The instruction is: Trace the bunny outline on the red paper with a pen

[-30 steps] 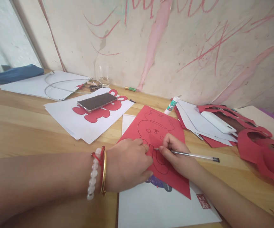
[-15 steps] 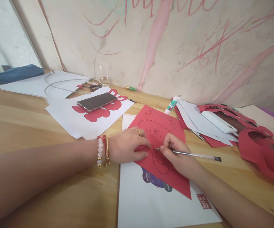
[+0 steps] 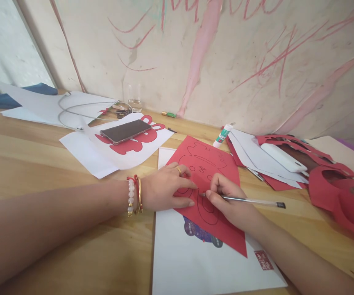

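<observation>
gripped in the right hand (image 3: 230, 203), a clear-barrelled pen (image 3: 252, 200) meets red paper (image 3: 216, 166) under the open left hand (image 3: 164, 188); face (image 3: 201, 169) drawn, body (image 3: 207, 209) seemingly unfinished.

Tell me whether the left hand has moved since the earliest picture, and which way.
Yes. Judged against the glue stick, which stands where it was, the left hand has shifted up the picture, toward the wall.
</observation>
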{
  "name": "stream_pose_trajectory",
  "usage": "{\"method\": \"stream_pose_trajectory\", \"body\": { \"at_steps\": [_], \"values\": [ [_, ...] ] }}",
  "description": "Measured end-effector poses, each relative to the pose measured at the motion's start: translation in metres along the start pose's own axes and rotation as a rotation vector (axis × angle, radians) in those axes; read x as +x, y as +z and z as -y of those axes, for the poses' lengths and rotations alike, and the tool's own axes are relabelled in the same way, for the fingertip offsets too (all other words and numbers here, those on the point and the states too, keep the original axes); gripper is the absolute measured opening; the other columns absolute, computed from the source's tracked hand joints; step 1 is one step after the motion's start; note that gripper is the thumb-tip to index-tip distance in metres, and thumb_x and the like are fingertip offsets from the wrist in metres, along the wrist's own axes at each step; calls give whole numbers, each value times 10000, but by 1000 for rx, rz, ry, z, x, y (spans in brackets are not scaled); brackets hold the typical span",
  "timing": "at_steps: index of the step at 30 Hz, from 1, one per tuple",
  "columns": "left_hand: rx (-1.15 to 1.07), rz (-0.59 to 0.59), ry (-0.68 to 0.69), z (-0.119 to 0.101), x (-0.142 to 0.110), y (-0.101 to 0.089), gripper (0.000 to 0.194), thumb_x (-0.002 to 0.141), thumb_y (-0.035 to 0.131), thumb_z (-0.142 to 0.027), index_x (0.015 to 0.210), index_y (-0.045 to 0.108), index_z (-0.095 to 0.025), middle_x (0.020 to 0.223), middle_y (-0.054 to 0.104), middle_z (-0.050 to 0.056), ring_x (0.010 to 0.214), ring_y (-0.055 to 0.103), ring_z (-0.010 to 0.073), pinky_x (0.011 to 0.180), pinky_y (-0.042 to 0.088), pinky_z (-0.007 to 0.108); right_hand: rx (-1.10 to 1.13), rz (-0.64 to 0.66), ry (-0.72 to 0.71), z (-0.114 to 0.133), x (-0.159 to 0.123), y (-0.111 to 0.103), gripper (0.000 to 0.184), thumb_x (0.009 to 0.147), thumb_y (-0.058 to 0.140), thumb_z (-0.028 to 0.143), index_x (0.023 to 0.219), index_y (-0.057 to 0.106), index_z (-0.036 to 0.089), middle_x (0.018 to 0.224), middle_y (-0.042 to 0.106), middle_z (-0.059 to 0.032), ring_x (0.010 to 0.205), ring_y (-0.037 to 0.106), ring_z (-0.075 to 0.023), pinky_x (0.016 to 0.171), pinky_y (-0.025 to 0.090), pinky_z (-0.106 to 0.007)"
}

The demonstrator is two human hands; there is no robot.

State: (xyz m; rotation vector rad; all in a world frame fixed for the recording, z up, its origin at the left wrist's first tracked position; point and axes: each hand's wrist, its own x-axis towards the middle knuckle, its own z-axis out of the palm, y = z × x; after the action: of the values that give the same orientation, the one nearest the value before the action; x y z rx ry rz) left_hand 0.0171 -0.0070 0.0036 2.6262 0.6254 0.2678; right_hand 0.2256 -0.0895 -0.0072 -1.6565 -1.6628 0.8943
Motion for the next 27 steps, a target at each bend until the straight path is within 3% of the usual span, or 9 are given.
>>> {"method": "stream_pose_trajectory", "body": {
  "at_steps": [9,21,27],
  "values": [
    [35,16,6,-3,-1,1,411,837,638,-445,1208,638,-268,1299,500,86,1215,448,274,1018,395,438,-18,-47,-20,0,1,0,226,871,501,244,703,352,228,566,361,82,529,356,-101,507,311,-231],
    [32,14,-2,-3,-1,0,401,826,631,-452,1183,652,-270,1311,494,97,1210,448,276,1005,399,456,19,8,8,1,0,1,225,866,512,265,708,356,230,557,348,82,508,315,-97,487,301,-234],
    [38,-1,6,-1,-1,3,416,825,622,-455,1201,639,-278,1299,503,89,1218,443,274,1015,390,452,-31,-72,-16,2,1,1,233,839,533,257,685,360,229,561,378,70,520,361,-108,485,302,-234]
  ]
}}
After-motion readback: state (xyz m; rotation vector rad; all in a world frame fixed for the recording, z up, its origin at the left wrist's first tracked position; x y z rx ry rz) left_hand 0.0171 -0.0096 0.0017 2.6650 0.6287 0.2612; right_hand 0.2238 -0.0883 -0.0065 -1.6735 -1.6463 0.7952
